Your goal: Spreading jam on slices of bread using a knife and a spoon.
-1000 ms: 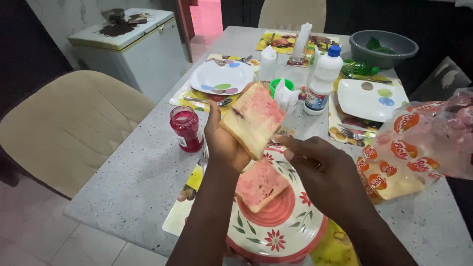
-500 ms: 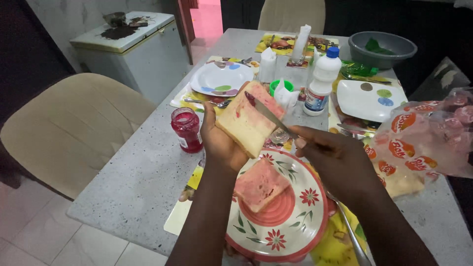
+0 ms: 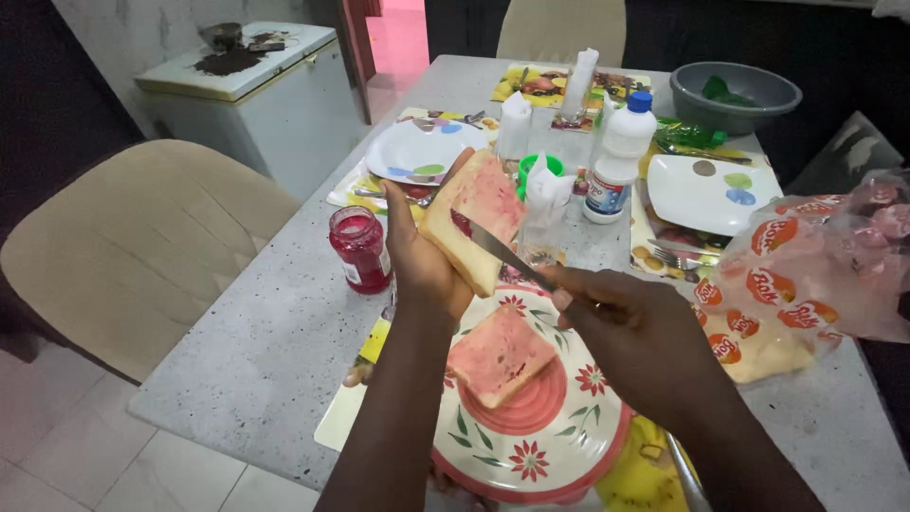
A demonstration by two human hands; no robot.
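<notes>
Closest in, a round plate (image 3: 559, 431) with a red rim and red flower pattern sits on the speckled grey tabletop (image 3: 275, 332), and on it lies one bread slice (image 3: 500, 354) spread pink with jam. Just above the plate, the right hand (image 3: 630, 327) is curled tight around the handle of a table knife (image 3: 498, 248); the blade reaches up and to the left, and its tip, smeared red, lies on the face of a second bread slice (image 3: 474, 218). That slice is tilted up on edge over the far rim of the plate, its pink-smeared face turned toward the knife, and the left hand (image 3: 422, 265) grips it from behind and below, thumb along the near side and fingers closed on the back.

Just left of the left hand stands an open jam jar (image 3: 359, 248), red inside, on the tabletop. To the right, a clear bread bag (image 3: 806, 275) with orange print lies slumped at the table's edge, with more bread showing through near its lower end.

Further back, a white round plate (image 3: 425, 150) with coloured spots rests on a placemat with a spoon beside it, and a white square plate (image 3: 713, 192) sits across from it with a fork at its near edge. Between them stand a white bottle with a blue cap (image 3: 621, 152), a green cup (image 3: 536, 167) and folded paper napkins (image 3: 517, 121). At the far right corner is a grey bowl (image 3: 735, 90) with something green in it. Beige chairs (image 3: 133, 237) stand at the left side and the far end.
</notes>
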